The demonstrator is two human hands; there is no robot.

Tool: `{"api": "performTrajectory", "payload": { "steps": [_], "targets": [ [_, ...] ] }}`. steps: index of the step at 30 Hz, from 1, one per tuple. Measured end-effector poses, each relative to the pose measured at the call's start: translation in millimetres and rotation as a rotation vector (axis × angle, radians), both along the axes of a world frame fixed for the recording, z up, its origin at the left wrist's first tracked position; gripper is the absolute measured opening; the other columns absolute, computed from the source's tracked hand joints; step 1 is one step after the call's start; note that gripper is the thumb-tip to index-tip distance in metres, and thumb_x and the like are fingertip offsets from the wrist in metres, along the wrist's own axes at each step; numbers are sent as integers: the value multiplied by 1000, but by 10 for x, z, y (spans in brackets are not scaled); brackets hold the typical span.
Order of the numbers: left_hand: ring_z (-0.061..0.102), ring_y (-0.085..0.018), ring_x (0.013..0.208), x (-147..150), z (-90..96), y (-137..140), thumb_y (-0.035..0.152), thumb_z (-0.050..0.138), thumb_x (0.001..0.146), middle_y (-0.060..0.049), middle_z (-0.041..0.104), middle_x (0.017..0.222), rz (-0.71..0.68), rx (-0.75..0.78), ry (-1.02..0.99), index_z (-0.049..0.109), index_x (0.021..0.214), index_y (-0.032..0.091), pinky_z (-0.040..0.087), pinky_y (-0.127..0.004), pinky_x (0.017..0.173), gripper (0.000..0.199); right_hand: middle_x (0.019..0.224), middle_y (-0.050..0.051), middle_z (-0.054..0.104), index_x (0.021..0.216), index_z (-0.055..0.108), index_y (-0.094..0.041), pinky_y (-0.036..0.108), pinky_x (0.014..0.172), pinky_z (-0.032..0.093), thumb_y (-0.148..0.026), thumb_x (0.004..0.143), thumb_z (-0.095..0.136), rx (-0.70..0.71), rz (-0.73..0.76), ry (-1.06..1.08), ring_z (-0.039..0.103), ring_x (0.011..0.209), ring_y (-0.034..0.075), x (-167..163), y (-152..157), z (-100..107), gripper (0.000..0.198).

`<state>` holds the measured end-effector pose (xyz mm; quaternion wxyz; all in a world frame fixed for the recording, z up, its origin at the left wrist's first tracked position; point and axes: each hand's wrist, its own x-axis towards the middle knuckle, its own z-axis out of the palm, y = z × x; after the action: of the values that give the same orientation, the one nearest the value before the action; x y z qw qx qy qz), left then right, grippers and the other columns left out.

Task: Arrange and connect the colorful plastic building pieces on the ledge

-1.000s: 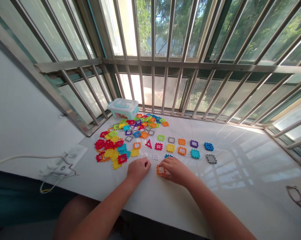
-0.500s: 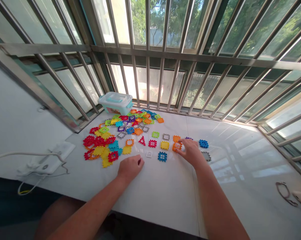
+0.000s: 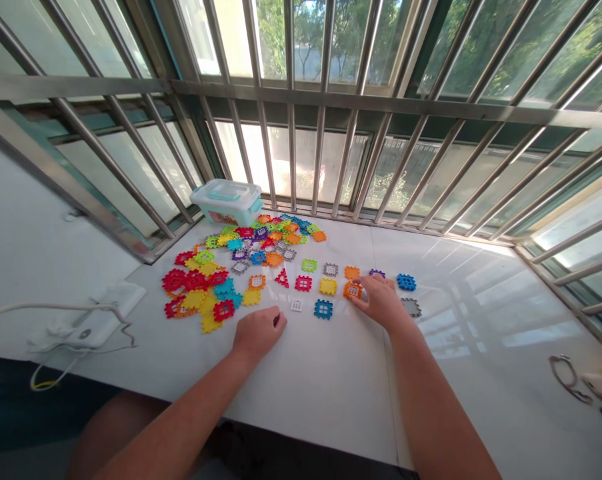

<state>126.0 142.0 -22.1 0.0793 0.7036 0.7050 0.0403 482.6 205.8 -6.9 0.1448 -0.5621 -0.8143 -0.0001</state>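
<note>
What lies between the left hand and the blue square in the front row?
One small white piece between the left hand and the blue square; the head view shows it.

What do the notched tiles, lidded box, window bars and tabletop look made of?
Notched tiles: likely molded plastic; solid bright colors, repeated toothed edges.
Lidded box: likely plastic; pale lid looks translucent.
Window bars: metal, probably polished steel; bright streaks run along them.
Tabletop: glossy, mirroring window light; stone, tile or laminate, can't tell.

One tile [image 3: 353, 291] is orange (white-gridded inside), the triangle [image 3: 282, 280] red, the box [image 3: 235, 212] pale turquoise.
</note>
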Motion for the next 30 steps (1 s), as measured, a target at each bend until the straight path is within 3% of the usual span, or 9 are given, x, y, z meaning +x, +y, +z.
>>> {"api": "performTrajectory", "payload": {
  "steps": [30],
  "targets": [
    [66,-22,77,8,37,-11,41,46,103,-6,77,87,2,-6,-11,71,86,25,28,-32,65,34,118,11,75,126,65,-25,44,98,38,-41,92,71,-23,2,65,61,116,33,8,22,-50,38]
  ]
}}
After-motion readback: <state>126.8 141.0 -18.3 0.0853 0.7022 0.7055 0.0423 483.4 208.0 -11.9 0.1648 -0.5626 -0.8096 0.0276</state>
